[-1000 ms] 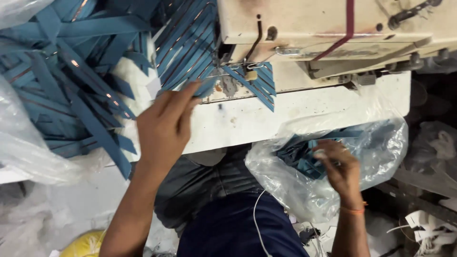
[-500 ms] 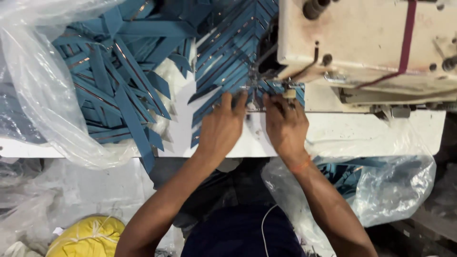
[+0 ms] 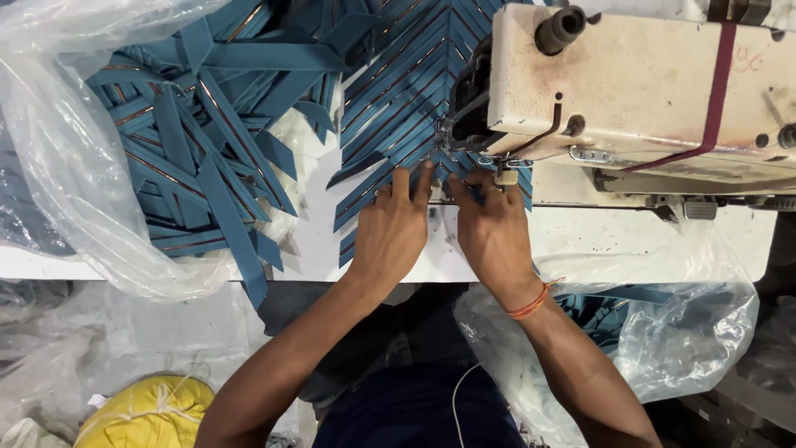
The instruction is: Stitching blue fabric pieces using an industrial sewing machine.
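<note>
Bright even overhead light, sharp pic, glare on plastic bag [image 3: 75,166], soft shadows under hands.

A white table [image 3: 580,245] carries blue strips [image 3: 207,149] and a sewing machine [image 3: 647,91].

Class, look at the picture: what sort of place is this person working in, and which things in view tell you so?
Probably a garment or stitching workshop: an industrial sewing machine, piles of blue fabric strips, and clear plastic bags holding more pieces.

Garment sewing workshop.
Industrial sewing machine [image 3: 647,91] on a white worktable [image 3: 580,249], heaps of identical blue strips [image 3: 207,158] fanned beside it, more in clear plastic bags [image 3: 663,332] under and beside the table: batch production.
</note>
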